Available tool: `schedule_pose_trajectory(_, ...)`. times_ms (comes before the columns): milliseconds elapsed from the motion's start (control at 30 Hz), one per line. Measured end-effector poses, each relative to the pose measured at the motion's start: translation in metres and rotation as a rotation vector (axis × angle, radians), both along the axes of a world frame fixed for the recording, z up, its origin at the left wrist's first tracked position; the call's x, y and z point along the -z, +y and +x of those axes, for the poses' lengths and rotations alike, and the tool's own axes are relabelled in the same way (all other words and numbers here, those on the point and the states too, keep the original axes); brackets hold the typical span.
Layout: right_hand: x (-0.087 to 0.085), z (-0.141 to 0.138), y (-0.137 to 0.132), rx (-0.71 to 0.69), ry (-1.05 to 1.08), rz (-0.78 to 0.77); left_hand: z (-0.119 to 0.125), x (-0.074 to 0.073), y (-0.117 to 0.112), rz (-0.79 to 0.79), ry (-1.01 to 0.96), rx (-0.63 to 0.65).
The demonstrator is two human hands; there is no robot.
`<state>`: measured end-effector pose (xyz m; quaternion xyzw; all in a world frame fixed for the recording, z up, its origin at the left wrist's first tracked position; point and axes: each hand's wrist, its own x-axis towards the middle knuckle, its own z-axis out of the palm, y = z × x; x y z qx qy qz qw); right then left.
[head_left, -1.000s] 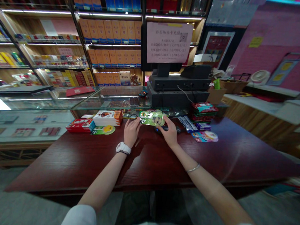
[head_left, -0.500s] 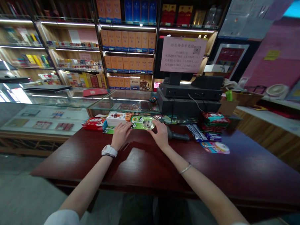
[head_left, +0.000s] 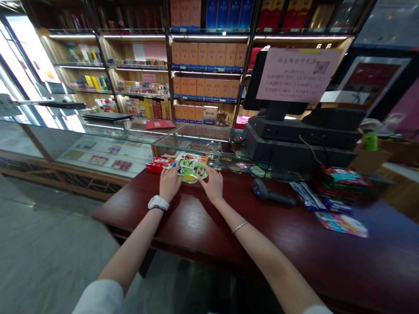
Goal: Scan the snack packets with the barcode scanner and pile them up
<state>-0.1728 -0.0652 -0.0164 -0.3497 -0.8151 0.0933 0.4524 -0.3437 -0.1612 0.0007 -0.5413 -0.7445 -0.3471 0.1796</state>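
A green cartoon-printed snack packet [head_left: 192, 170] lies at the near side of the glass case, held at its edges between my left hand [head_left: 169, 183] and my right hand [head_left: 212, 185]. Part of it is hidden by my fingers. Just behind it stand a white-and-orange box [head_left: 191, 158] and a red box [head_left: 158, 163], which my left fingers are close to. A white watch circles my left wrist, and a thin silver bangle circles my right.
The dark red wooden counter [head_left: 192, 225] carries a black barcode scanner [head_left: 268, 192], stacked red-green packets [head_left: 338, 183] and a flat pink-blue packet [head_left: 341, 224]. Behind stand a black till terminal [head_left: 294, 133], a glass display case [head_left: 109, 148] and goods shelves [head_left: 207, 59].
The view has swung left and risen. The packet and my hands have moved in front of the boxes, and the barcode scanner now shows whole, further from my right hand.
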Motion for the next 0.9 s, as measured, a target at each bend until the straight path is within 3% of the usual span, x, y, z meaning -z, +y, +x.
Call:
schedule_pose_trajectory(333,0.011,-0.047,0.001,0.016,-0.009,-0.088,-0.028,0.014,0.006,-0.105,-0.036,-0.113)
schedule_pose_trajectory(467,0.02,-0.048,0.005,0.004,-0.032,-0.142,-0.03,0.023,0.003,-0.111,-0.066,-0.094)
schedule_pose_trajectory(633,0.027,-0.045,0.014,-0.033,-0.031,-0.317,-0.025,0.023,0.0,-0.228,-0.008,-0.098)
schedule_pose_trajectory(767,0.026,-0.045,0.018,-0.017,-0.098,-0.437,-0.021,0.021,-0.001,-0.328,0.022,-0.123)
schedule_pose_trajectory(900,0.021,-0.045,0.015,0.008,-0.189,-0.43,-0.016,0.021,-0.002,-0.338,0.049,-0.156)
